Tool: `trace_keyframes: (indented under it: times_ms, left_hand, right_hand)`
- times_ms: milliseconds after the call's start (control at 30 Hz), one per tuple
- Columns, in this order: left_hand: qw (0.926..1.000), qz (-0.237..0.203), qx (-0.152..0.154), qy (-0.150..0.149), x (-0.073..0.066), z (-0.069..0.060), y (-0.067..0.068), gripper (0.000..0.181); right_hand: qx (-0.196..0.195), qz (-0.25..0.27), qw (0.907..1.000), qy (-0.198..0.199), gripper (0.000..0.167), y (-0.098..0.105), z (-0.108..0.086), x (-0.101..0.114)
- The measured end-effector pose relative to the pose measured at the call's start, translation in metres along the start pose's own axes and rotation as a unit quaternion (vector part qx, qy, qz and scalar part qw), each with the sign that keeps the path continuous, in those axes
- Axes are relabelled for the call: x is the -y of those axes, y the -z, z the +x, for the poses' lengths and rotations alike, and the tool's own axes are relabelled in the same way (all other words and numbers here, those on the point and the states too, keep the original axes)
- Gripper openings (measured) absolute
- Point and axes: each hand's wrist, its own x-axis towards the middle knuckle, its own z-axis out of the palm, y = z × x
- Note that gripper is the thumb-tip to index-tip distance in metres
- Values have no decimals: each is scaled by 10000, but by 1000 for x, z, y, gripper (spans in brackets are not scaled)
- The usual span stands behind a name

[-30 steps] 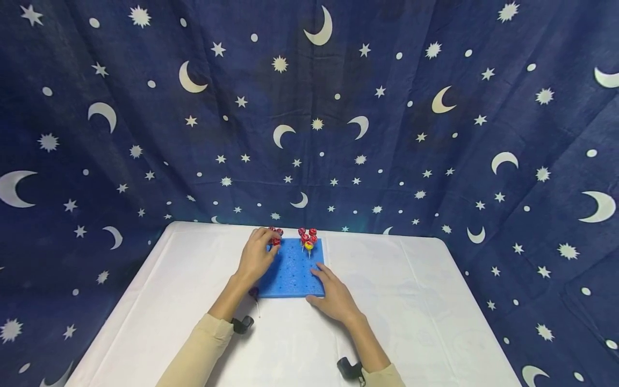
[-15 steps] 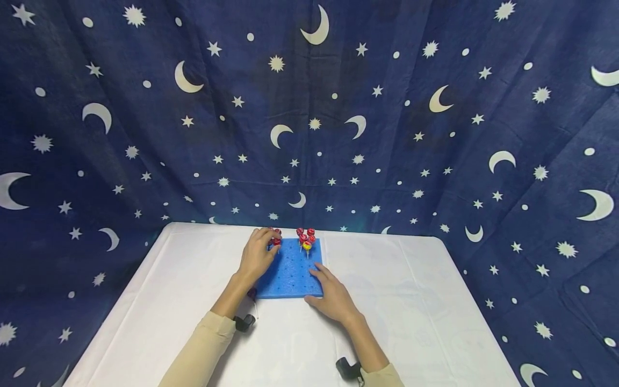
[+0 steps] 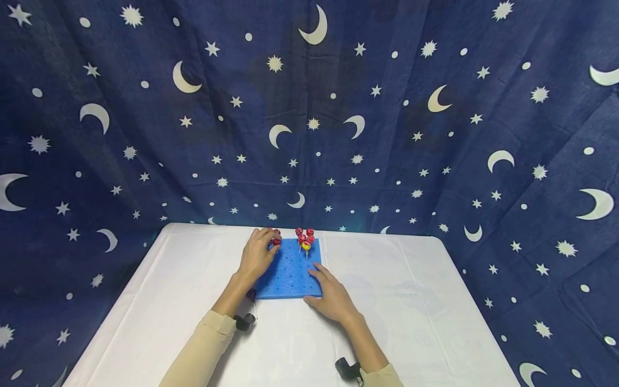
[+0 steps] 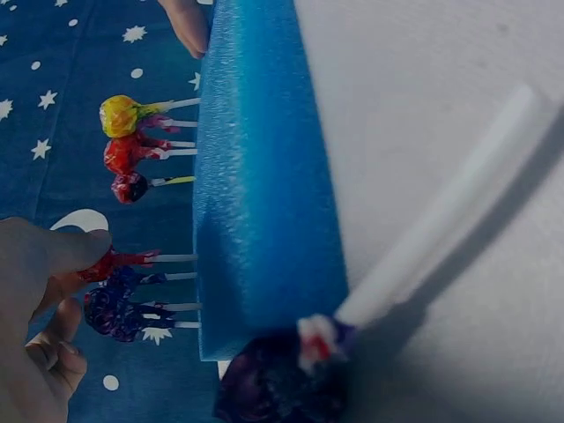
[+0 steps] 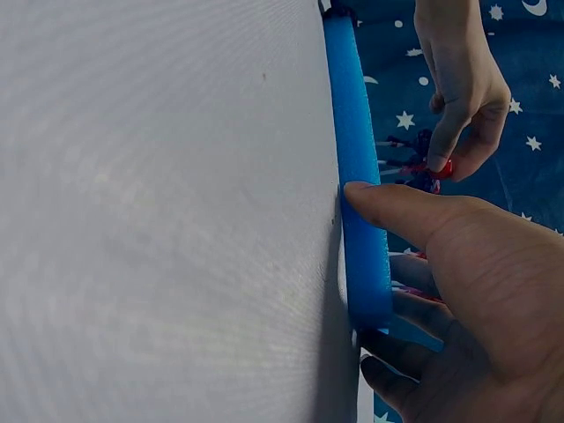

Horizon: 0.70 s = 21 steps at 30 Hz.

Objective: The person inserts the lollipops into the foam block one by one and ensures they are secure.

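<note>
A blue foam board (image 3: 287, 279) with rows of small holes lies on the table, lollipops standing in its far part. My left hand (image 3: 256, 255) is over the far left corner, its thumb and fingers pinching the head of a red lollipop (image 4: 99, 266). That stick meets the board beside several dark-wrapped lollipops (image 4: 115, 313). My right hand (image 3: 333, 300) rests at the near right corner, thumb on the front edge, other fingers extended over the top and right side. In the back right group stand a yellow lollipop (image 3: 307, 246) and several red ones (image 3: 302, 238).
A loose dark-wrapped lollipop (image 4: 282, 379) lies on the white tablecloth (image 3: 387, 301) by the board's near left corner, under my left forearm. Behind the table hangs a dark blue curtain (image 3: 309, 177) with moons and stars. Each wrist wears a black camera (image 3: 245, 322).
The head view has shifted slightly, moving the scene a little left. Both hands keep their places, the left still at the red lollipop and the right still on the board's corner.
</note>
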Motion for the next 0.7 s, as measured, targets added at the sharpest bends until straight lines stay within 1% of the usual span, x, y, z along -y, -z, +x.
trace_keyframes:
  times_ms: [100,333,567,700]
  left_hand:
    - [10000,68,22,-14,0,-1,-2,21]
    - [9995,112,160,241,1,-3,-4,19]
    - [9992,143,231,287,0,-2,-4,17]
    - [9993,62,190,309,-2,-2,-4,18]
  right_hand:
    - [25,7,10000,-28,75,0,0,0]
    - [44,3,10000,-24,74,1,-1,1]
    - [5,25,10000,4,75,1,0,0]
    - [19,39,10000,12,75,1,0,0]
